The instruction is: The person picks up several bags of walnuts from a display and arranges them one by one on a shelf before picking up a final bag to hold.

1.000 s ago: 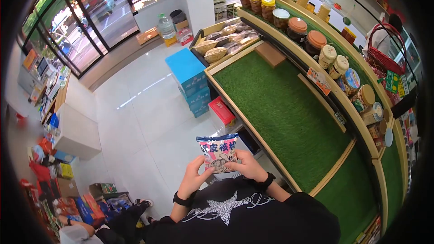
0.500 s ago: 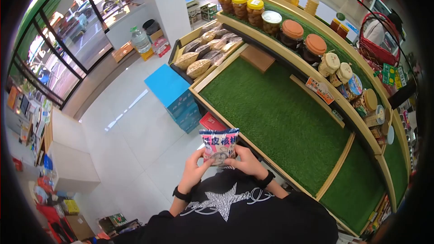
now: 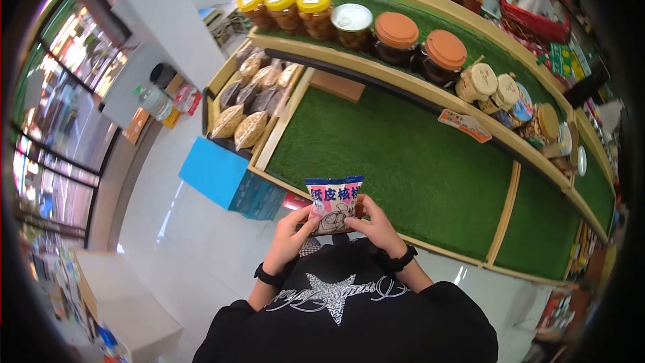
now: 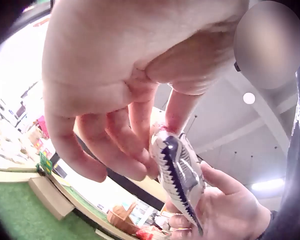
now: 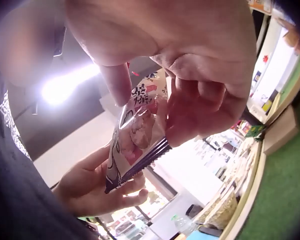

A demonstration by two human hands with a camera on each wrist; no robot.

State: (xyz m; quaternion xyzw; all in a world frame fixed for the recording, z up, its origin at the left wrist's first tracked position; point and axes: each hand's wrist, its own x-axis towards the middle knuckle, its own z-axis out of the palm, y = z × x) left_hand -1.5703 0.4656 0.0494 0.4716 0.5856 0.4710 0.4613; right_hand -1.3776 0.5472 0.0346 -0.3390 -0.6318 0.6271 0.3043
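Note:
A small pink and white bag of walnuts (image 3: 334, 205), with dark blue crimped ends and large dark lettering, is held upright in front of the chest. My left hand (image 3: 290, 232) pinches its lower left side, thumb on the printed front. On the opposite side, my right hand (image 3: 376, 225) grips the lower right corner with its thumb on the front too. The left wrist view shows the bag's serrated end (image 4: 175, 182) edge-on between both hands. In the right wrist view, thumb and fingers pinch the bag (image 5: 140, 125) from either face.
Ahead stands a wooden display stand lined with green turf (image 3: 396, 168). Several lidded jars (image 3: 396, 33) line its upper shelf. A tray of bagged goods (image 3: 252, 97) is at its left end, above blue boxes (image 3: 225, 175). A red basket (image 3: 534, 10) sits at the far right.
The head view has swung to the right, and the display stand now lies squarely ahead and nearer. Both hands keep hold of the walnut bag, which now overlaps the stand's front edge.

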